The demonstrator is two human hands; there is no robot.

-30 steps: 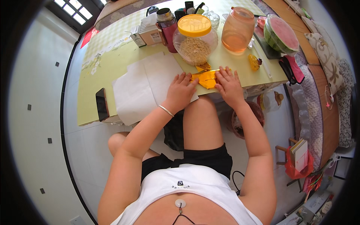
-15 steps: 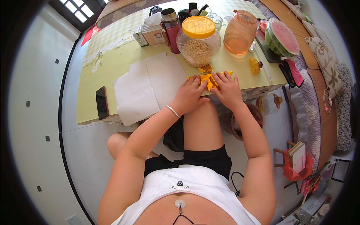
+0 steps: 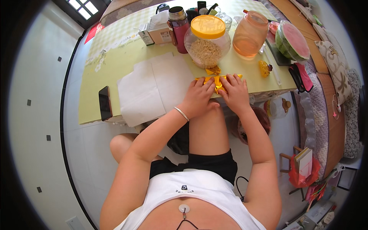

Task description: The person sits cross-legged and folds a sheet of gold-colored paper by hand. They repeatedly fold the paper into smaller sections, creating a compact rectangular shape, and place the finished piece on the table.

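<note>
At the table's near edge lies a shiny gold foil sheet [image 3: 218, 85], folded into a long strip at its far side. My left hand [image 3: 197, 98] presses on its left part with fingers stretched out; the thumb rests near my knee. From the other side, my right hand [image 3: 234, 94] lays its straight fingers on the foil's right part. Both hands are open and partly hide the sheet. Just beyond them is a smaller gold foil piece [image 3: 213, 70], in front of a yellow-lidded jar [image 3: 207, 48] of pale kernels.
White paper sheets [image 3: 149, 90] and a phone [image 3: 104, 102] lie to the left. Further back stand a purple flask [image 3: 179, 32], a tissue box [image 3: 161, 31] and a pinkish jar [image 3: 250, 34]. On the right are a yellow ornament [image 3: 264, 68] and a cut watermelon [image 3: 292, 40].
The whole view has shifted slightly, so table things appear a little further right. Both hands stay flat on the gold foil, with fingers slightly repositioned along its folded strip.
</note>
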